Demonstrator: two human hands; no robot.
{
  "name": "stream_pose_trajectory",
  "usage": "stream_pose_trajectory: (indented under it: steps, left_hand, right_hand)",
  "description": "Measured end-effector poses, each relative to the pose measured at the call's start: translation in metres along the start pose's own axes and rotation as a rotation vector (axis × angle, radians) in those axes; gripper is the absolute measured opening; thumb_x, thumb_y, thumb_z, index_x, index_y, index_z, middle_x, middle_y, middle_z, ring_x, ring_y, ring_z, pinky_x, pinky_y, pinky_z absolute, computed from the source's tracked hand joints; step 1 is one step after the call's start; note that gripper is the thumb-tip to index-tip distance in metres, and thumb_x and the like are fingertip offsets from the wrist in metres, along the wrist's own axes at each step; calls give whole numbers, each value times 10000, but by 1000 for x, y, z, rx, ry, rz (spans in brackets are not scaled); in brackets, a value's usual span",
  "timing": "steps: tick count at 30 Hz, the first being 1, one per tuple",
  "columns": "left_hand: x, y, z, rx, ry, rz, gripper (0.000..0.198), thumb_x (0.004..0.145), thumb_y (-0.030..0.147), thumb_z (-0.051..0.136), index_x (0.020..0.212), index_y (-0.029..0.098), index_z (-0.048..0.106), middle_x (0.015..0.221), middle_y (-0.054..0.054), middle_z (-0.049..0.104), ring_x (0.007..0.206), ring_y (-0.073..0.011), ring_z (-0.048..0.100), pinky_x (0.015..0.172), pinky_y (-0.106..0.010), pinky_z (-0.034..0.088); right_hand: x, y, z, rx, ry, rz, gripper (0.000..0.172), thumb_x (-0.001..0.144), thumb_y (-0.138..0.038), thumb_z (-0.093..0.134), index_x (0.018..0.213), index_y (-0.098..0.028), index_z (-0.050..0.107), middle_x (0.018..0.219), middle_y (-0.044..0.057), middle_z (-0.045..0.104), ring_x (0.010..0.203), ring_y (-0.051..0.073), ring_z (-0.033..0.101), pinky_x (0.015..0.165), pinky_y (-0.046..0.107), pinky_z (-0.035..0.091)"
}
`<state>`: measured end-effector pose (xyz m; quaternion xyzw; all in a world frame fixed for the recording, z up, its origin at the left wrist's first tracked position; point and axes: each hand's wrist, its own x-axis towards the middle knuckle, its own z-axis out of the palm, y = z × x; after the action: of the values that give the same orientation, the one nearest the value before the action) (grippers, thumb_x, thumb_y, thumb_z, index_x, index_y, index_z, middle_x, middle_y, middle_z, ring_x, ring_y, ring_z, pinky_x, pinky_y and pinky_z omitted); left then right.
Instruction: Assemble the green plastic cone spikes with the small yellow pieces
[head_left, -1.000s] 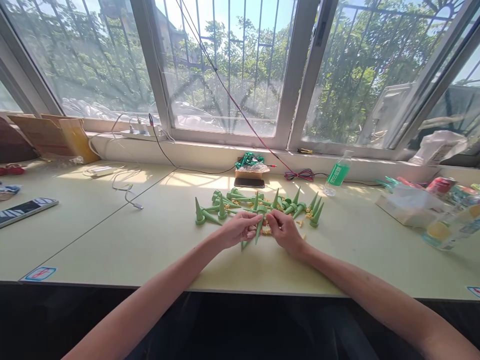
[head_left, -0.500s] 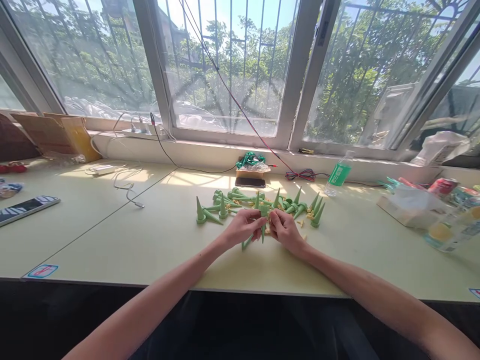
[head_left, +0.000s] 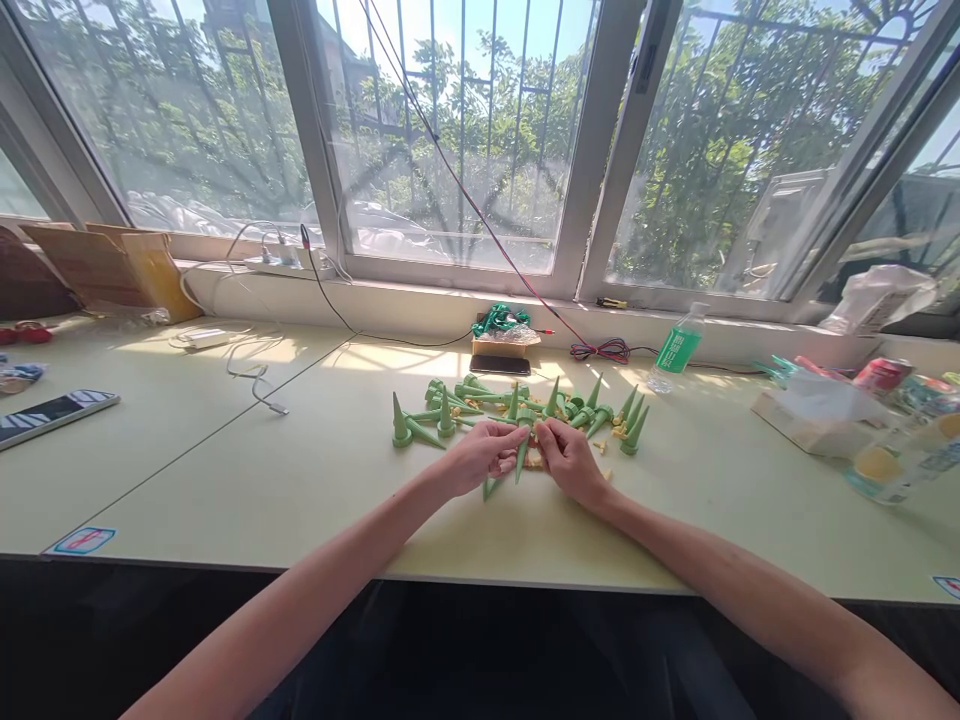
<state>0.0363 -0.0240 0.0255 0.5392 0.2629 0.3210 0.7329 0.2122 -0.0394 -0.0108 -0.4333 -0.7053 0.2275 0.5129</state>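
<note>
a pale yellowish tabletop runs in front of me under a wide barred window, bright with sun. my two bare forearms reach in from the near edge and meet in the middle. my left hand is curled nearly closed, thumb and fingertips pinched on the wide top end of a green spike. my right hand is just as closed, its fingertips pressed to that same top end from the other side; i cannot tell whether they also hold something small there. the green spike hangs just above the tabletop between both hands, its point slanting down and towards me. another loose spike lies flat under my left hand, and small yellow pieces are scattered on the surface right beneath the hands.

just beyond my fingers is the pile of spikes, some standing point up, some lying on their sides, spread from left to right. behind it a dark phone lies flat, touching a small cardboard box topped with a green bundle. to the right a coiled red and black cable sits near a green-labelled bottle, with a white tissue pack further right. far left lie a second phone and a white charger. a power strip rests on the sill.
</note>
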Motion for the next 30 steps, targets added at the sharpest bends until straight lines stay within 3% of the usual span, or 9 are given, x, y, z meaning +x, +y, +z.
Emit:
stream_pose_trajectory:
  steps: [5,11,16,21,30]
  left_hand:
    - [4,-1,3,12,151,30,451,718,478,792,858,120,556,594,-7,604,365,-3,329,334,-140,178]
    - [5,0,3,68,216,189,439,705,399,794,966,160,533,642,-7,656,386,-57,474,345,-151,305]
    - [3,-2,4,255,188,308,380,756,353,743,1034,142,594,697,-7,637,418,-79,525,366,-189,384]
    - [1,-5,6,473,164,392,375,815,350,695,1112,137,611,615,26,560,427,-75,478,393,-190,361]
    - [2,-9,3,978,319,649,166,868,276,652,976,162,705,797,-24,656,525,-68,454,533,-198,397]
  right_hand:
    - [3,0,1,-71,81,-18,458,969,-490,427,614,-208,362,539,-49,325,517,110,299,503,260,248]
    - [3,-3,2,-101,109,-5,485,963,-498,420,585,-205,339,519,-45,293,503,108,276,497,268,220]
    - [4,-6,2,-102,127,-3,487,964,-486,398,573,-206,321,514,-42,263,505,107,252,494,273,201]
    - [4,-5,2,-88,118,-5,469,964,-472,398,584,-204,339,515,-40,289,508,109,267,495,269,210]
    - [3,-3,3,-75,80,-12,488,973,-484,380,579,-197,389,499,-31,351,499,110,315,497,266,240]
